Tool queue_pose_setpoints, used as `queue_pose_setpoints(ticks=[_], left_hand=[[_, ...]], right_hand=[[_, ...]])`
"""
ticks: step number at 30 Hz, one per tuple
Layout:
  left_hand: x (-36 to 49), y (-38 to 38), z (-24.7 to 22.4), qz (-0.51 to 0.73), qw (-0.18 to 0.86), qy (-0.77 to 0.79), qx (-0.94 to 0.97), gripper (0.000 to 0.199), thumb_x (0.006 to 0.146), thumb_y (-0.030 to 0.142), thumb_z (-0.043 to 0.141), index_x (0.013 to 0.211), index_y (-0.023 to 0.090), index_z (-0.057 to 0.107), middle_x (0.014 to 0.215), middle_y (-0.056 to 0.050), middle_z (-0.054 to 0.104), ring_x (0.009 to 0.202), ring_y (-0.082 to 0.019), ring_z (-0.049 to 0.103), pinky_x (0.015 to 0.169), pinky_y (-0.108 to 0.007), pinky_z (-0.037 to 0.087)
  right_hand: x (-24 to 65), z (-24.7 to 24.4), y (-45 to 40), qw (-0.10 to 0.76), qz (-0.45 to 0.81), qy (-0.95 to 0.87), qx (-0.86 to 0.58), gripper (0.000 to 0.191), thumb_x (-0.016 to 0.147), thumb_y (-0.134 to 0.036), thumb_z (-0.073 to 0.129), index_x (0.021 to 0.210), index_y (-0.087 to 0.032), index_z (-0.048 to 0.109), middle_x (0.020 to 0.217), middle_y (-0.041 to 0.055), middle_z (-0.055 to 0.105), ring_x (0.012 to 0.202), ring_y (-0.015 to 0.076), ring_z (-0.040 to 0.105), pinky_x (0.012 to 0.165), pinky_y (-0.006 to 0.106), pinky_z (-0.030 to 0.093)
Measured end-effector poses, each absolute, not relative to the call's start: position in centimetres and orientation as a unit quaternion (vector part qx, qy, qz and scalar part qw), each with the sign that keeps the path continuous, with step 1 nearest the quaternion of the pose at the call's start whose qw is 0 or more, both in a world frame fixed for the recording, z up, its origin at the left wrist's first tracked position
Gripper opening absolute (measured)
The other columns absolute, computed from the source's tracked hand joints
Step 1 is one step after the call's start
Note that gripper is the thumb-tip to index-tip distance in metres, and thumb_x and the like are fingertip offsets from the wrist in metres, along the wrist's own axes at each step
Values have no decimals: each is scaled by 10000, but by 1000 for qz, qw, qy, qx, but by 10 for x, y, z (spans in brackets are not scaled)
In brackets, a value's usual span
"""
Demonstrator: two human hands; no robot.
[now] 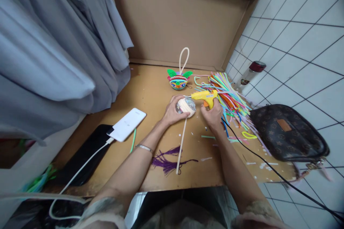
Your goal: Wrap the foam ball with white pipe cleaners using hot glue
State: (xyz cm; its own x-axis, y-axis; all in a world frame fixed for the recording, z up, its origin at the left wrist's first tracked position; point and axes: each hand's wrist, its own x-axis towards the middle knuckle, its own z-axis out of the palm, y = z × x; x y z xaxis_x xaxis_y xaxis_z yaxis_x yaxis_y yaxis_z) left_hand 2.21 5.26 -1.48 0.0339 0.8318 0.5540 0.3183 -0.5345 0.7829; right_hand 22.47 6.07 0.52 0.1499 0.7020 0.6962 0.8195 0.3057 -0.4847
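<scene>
My left hand (174,111) is wrapped round the side of a small round ball (188,107), partly covered with cream strips. From the ball a cream pipe cleaner (181,146) trails toward me over the table. In my right hand (214,115) is a yellow glue gun (205,96), its handle gripped and its nozzle pointing left at the ball's upper edge. Whether the nozzle touches the ball I cannot tell. Just beyond stands a finished-looking colourful animal-head ornament (178,81) with green ears and a cream loop. Purple tassels (168,161) lie near my left forearm.
Many coloured pipe cleaners (231,93) are heaped at the right, beside a brown patterned bag (288,132) and a clear bottle (249,75). A white phone (129,124) with a cable lies left. A black cord (258,155) crosses the right side. Cardboard (180,18) stands behind; grey cloth (67,43) hangs left.
</scene>
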Motion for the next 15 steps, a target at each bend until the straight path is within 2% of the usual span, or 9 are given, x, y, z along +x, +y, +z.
queue_pose_setpoints(ticks=[8, 15], left_hand=[[23, 51, -12, 552, 238, 418, 681, 674, 598, 285, 803, 1230, 202, 582, 1283, -108, 614, 1238, -311, 598, 1105, -472, 473], [22, 53, -14, 549, 233, 422, 683, 671, 589, 294, 818, 1216, 215, 592, 1295, -102, 615, 1240, -309, 597, 1102, -470, 475]], right_hand=[[227, 6, 60, 463, -72, -645, -604, 242, 732, -429, 551, 885, -247, 504, 751, 42, 614, 716, 247, 589, 686, 359, 473], [226, 6, 56, 454, -84, -663, -589, 268, 774, -422, 549, 950, -221, 532, 881, 96, 656, 863, 277, 630, 757, 378, 492]])
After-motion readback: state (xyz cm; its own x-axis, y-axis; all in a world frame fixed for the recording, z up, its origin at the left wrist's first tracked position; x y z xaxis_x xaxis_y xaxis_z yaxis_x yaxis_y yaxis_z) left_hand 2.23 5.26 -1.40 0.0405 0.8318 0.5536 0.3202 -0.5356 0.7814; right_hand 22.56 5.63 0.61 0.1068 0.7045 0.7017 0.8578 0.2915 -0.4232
